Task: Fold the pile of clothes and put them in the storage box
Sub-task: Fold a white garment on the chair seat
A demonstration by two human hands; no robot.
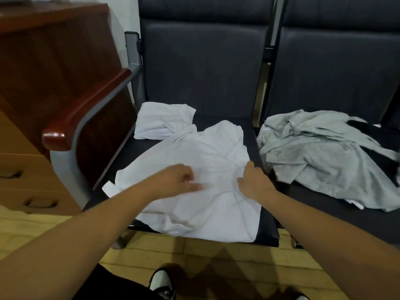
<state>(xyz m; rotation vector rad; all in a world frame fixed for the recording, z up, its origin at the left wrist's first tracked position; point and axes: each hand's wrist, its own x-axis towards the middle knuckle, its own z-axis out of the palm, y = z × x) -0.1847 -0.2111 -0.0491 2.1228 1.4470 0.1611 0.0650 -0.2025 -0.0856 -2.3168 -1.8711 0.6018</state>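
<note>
A white shirt (201,161) lies spread over the left dark seat (265,232), its lower edge hanging past the seat's front. My left hand (179,178) hovers over its middle with fingers loosely curled, one finger pointing right, holding nothing. My right hand (252,180) rests on the shirt's right side and gathers a fold of the fabric. A folded white garment (162,120) sits at the seat's back left. A rumpled pile of grey clothes (320,156) with a black piece (376,135) lies on the right seat. No storage box is in view.
A wooden-topped armrest (86,109) on a grey metal frame borders the left seat. Beyond it stands a brown cabinet with drawers (26,161). The seat backs (205,61) rise behind. Wooden floor (216,256) and my shoes (161,282) are below.
</note>
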